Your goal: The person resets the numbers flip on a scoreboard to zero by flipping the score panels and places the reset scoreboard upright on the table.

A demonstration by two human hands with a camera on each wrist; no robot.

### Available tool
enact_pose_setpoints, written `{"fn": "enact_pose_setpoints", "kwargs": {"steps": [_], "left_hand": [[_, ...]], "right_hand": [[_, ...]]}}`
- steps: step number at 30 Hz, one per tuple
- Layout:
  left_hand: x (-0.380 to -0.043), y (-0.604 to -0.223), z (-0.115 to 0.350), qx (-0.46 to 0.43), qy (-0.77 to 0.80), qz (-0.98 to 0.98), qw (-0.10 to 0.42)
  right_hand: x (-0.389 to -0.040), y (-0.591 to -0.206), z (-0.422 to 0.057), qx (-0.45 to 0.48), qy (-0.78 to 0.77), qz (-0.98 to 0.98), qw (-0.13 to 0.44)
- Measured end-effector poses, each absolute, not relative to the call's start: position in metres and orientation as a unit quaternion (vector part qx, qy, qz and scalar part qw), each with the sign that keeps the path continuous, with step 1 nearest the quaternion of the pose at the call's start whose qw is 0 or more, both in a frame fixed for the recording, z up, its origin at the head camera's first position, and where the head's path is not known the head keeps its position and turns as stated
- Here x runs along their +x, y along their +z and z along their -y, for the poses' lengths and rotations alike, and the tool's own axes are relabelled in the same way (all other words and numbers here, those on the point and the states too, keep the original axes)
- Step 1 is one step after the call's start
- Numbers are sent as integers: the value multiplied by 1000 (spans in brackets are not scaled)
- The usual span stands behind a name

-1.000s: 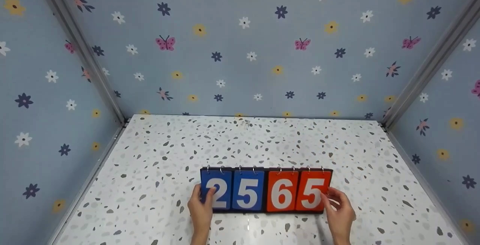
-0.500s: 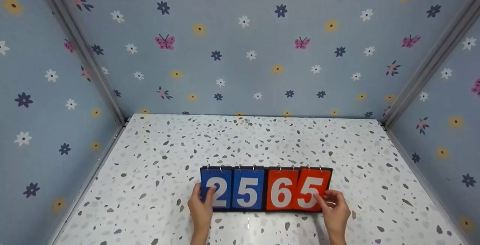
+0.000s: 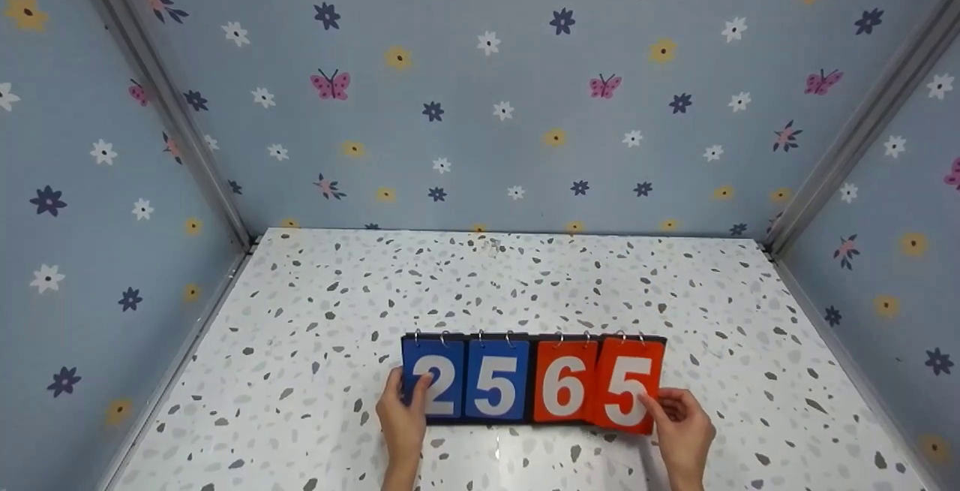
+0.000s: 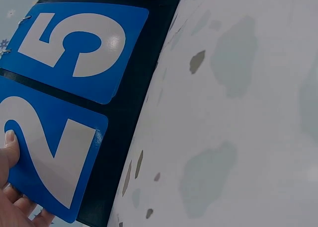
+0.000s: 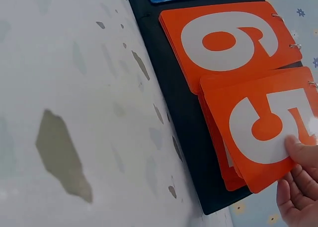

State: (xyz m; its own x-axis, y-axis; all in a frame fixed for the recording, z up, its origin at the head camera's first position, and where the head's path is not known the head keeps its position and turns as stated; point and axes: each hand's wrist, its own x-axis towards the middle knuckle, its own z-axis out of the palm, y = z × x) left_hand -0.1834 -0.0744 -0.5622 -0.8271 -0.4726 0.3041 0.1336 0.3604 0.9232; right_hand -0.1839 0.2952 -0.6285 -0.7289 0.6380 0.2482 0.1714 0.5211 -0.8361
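Black rectangular flip-number board point(image 3: 531, 380) reading 2 5 6 5, with a hand at each end

Pale blue panels printed with flowers and pink butterflies point(image 3: 480, 138) stand at the far, left and right sides. Between them lies a white worktop speckled with grey chips point(image 3: 495, 296). Grey metal posts point(image 3: 169, 104) run up the far left and far right corners.

The board sits at the near part of the worktop, slightly right of the middle, its long side running left to right. I cannot tell whether it lies flat or leans.

The hands are well apart, one at each end. The left hand point(image 3: 403, 412) grips the board's left end, its thumb on the face of a blue card with a white 2 point(image 3: 444, 382) and its fingers behind the edge. The right hand point(image 3: 681, 427) pinches a red-orange card with a white 5 point(image 3: 628, 386) near its near right corner, thumb on the face.

That card sits askew, its near end reaching past the board's near edge; more red-orange cards show under it. Between the end cards hang a blue card with a white 5 point(image 3: 496, 380) and, to its right, a red-orange card with a white 6 point(image 3: 565, 381).

Small silvery rings point(image 5: 295, 46) join the cards to the board's far edge.
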Motion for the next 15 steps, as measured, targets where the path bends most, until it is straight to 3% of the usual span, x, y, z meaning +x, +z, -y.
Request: {"fn": "enact_pose_setpoints", "kwargs": {"steps": [6,10,15], "left_hand": [[-183,-563,74,110,-556,777,273],[-184,-565,75,111,-560,776,269],[-185,-566,75,102,-562,774,275]], "right_hand": [[-174,-625,-304,-233,380,851,279],[-164,-612,-309,-177,442,843,249],[-165,-622,-327,-137,483,839,210]]}}
